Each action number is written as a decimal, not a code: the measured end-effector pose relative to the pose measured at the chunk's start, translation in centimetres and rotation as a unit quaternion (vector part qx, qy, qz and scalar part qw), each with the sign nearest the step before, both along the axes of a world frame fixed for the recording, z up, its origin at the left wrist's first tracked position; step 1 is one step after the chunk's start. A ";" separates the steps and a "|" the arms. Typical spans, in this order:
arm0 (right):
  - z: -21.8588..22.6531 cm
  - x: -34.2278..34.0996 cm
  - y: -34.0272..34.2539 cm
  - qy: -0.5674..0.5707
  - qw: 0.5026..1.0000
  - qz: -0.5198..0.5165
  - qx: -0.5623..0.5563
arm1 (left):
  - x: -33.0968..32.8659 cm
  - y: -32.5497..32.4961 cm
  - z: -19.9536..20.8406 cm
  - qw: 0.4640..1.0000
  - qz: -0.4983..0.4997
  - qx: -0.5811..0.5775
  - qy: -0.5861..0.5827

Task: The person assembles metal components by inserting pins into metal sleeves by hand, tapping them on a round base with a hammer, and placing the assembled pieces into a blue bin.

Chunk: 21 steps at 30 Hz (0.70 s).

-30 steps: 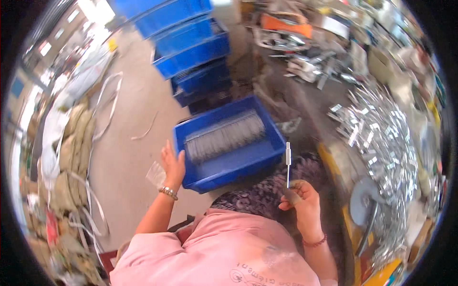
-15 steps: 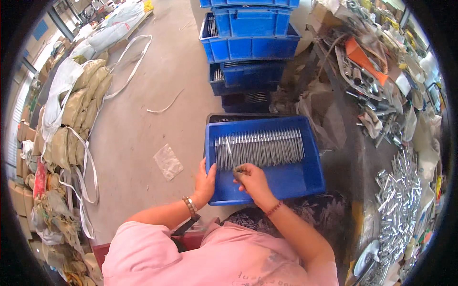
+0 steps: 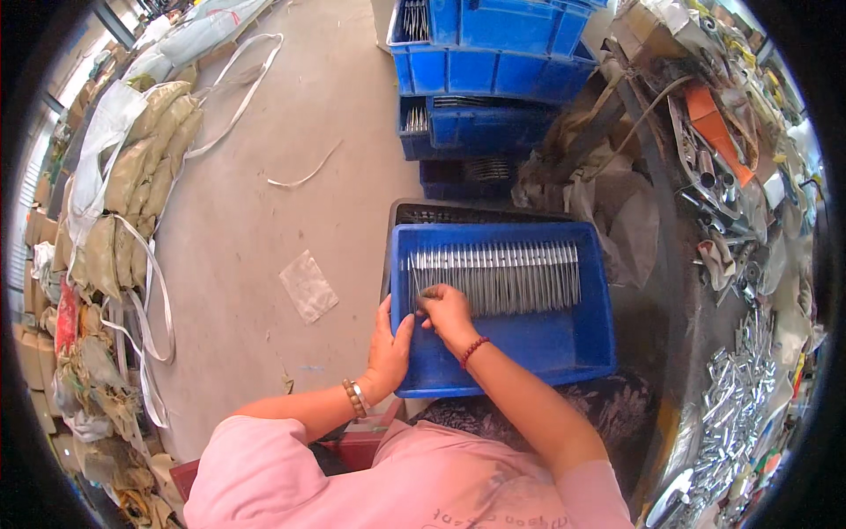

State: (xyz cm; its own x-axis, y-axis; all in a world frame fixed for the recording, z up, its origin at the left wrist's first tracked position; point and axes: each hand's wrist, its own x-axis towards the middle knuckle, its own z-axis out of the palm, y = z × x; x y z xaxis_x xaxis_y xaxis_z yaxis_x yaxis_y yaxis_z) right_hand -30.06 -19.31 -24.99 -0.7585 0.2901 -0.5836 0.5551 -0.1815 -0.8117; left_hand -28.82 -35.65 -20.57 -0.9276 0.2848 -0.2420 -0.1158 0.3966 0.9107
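A blue plastic bin [image 3: 529, 357] lies tilted toward me, with a long row of slim silver metal pins [image 3: 520, 264] packed side by side inside it. My left hand [image 3: 388, 353] grips the bin's near left wall, thumb over the rim and fingers along the outside. Inside the bin, my right hand [image 3: 448, 313] is closed in a pinch at the left end of the row. One slim metal pin [image 3: 415, 273] rises from its fingertips, leaning slightly; its lower end is hidden by the hand.
Behind the bin is a dark crate [image 3: 423, 212], then a stack of blue bins [image 3: 493, 70] with more metal parts. To the right, a bench carries loose shiny metal parts [image 3: 740, 397]. Stacked sacks [image 3: 132, 194] line the left; a plastic bag [image 3: 308, 286] lies on the floor.
My right hand has moved left along the row, and the pin it holds has gone down against the row's left end. My left hand still grips the bin. The whole view has shifted slightly.
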 end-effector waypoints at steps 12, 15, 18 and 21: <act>3.5 3.7 2.0 -0.017 0.998 0.028 -0.050 | 0.1 0.2 -2.6 0.998 -0.004 0.066 -0.013; 5.3 7.7 3.7 0.028 1.000 -0.002 -0.008 | -0.2 0.5 -3.1 0.999 -0.004 0.041 0.002; 8.5 12.8 5.2 0.109 0.992 -0.024 0.058 | -1.2 0.6 -2.0 0.999 0.007 -0.018 -0.031; 12.1 19.1 6.8 0.126 0.989 -0.050 0.066 | -4.1 -2.3 -6.1 0.998 -0.004 0.065 -0.013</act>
